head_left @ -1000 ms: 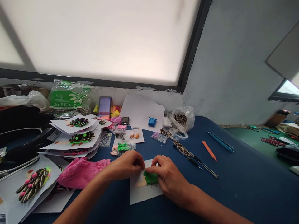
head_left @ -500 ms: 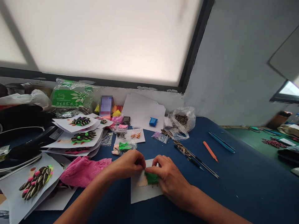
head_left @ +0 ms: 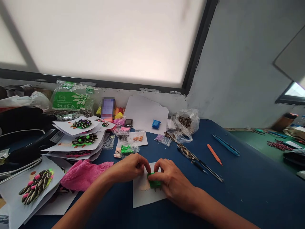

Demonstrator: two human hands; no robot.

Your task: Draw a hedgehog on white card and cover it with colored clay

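Note:
A white sheet of paper (head_left: 143,202) lies on the blue table in front of me, bearing a patch of green modelling clay (head_left: 156,183) and a flat peach-coloured piece (head_left: 144,185) beside it. My left hand (head_left: 131,167) has its index fingertip at the clay's upper left edge, the thumb apart from it and the other fingers curled. My right hand (head_left: 172,181) bends over the clay, thumb laid across it and index finger arched at its upper edge. Part of the clay is hidden under this hand. Small dark drawn lines show below the green patch.
Finished seed-covered hedgehog pictures (head_left: 37,187) are stacked at left beside a pink cloth (head_left: 85,175). Behind are a bag of sunflower seeds (head_left: 186,122), a blue clay packet (head_left: 156,124) and a green clay packet (head_left: 128,149). Pens (head_left: 200,165) and an orange marker (head_left: 214,155) lie right.
My left index finger has straightened and its thumb has drawn away from the clay's edge. My right thumb has shifted slightly down on the green clay.

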